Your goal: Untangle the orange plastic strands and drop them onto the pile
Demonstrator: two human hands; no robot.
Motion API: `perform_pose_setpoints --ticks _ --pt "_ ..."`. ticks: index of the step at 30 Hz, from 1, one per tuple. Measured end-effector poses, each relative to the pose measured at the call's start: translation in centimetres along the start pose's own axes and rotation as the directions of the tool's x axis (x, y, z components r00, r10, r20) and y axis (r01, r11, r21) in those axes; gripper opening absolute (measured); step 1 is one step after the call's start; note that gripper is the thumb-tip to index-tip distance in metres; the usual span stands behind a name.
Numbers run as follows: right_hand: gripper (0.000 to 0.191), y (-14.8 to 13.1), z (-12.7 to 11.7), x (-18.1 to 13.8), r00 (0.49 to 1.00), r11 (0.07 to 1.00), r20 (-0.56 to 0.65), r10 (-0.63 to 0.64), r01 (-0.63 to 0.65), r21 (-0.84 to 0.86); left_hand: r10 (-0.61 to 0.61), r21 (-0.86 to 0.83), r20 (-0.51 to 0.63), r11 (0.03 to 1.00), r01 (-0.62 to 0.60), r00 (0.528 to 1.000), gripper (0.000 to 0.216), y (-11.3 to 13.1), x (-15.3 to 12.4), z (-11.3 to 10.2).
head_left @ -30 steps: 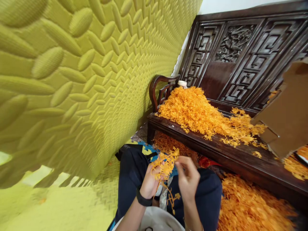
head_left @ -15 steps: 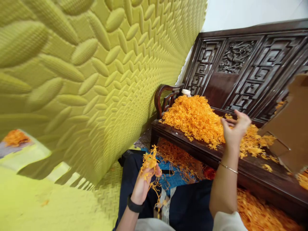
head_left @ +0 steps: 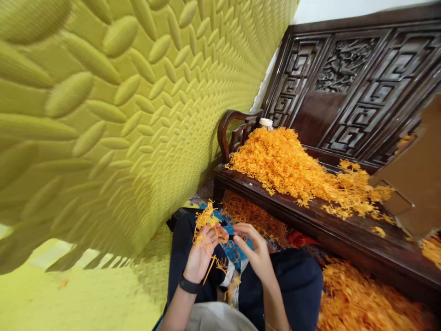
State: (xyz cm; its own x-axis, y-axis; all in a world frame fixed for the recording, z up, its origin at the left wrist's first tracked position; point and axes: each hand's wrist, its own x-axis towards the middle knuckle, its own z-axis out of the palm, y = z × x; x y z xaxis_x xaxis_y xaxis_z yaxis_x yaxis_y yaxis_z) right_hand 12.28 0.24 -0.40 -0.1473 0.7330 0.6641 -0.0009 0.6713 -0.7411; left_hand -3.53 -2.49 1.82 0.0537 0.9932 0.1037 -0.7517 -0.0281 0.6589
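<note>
Seen from the head camera, a good deal is cut off or buried. The cardboard box [head_left: 418, 179] at the right runs out of the frame. A few orange bits show by its flap, but I can't tell what it holds. A white-capped jar [head_left: 266, 122] stands at the back corner of the bench [head_left: 275, 202]. Only its top shows behind the heap [head_left: 285, 161] of orange stringy pieces, and its contents are hidden. The pieces are too fine and tangled to make out singly. The person's forearms are cut by the lower edge, and a blue cloth [head_left: 237, 253] on the lap is partly covered by the hands.

The orange stuff lies loose in three lots. The heap sits on the bench seat and trails off to the right along it. A floor pile [head_left: 251, 214] lies under the bench. A bigger spread [head_left: 361, 299] lies on the floor at the lower right, partly out of the frame.

There are two hands, both over the lap, close to the yellow padded wall [head_left: 120, 115]. The left hand [head_left: 201, 250] wears one black wristband [head_left: 189, 286]. Its grip is closed around one tangle [head_left: 206, 221] of orange pieces, with strands dangling below the palm. The right hand [head_left: 257, 255] is just beside it with its grip loosely spread and its fingertips [head_left: 241, 228] near the left thumb. I can't tell whether they touch a strand.
</note>
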Motion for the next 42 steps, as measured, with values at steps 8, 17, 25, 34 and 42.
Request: perform_pose_setpoints --ticks 8,17,25,34,42 --pt "0.025 -1.2 1.1 -0.3 0.981 0.968 0.099 0.167 -0.182 0.172 -0.066 0.054 0.027 0.996 0.065 0.997 0.039 -0.1 -0.8 1.5" --pt "0.015 -2.0 0.2 -0.7 0.984 0.973 0.111 0.142 -0.16 0.169 -0.001 0.052 -0.025 0.999 0.002 1.0 0.036 -0.2 -0.9 0.4" --pt "0.024 -2.0 -0.1 -0.8 0.979 0.931 0.076 0.191 -0.205 0.301 -0.03 0.075 0.175 0.997 0.017 0.984 0.036 -0.2 -1.5 1.6" --pt "0.026 -3.3 -1.6 -2.4 0.838 0.454 0.452 0.306 -0.545 0.704 -0.198 0.115 0.287 0.978 0.171 0.937 0.051 -2.6 -3.4 3.6" --pt "0.03 -5.1 -12.0 -5.2 0.861 0.852 -0.471 0.192 0.092 0.515 0.071 0.109 0.013 0.991 -0.072 0.997 0.045 0.6 -1.0 -2.5"
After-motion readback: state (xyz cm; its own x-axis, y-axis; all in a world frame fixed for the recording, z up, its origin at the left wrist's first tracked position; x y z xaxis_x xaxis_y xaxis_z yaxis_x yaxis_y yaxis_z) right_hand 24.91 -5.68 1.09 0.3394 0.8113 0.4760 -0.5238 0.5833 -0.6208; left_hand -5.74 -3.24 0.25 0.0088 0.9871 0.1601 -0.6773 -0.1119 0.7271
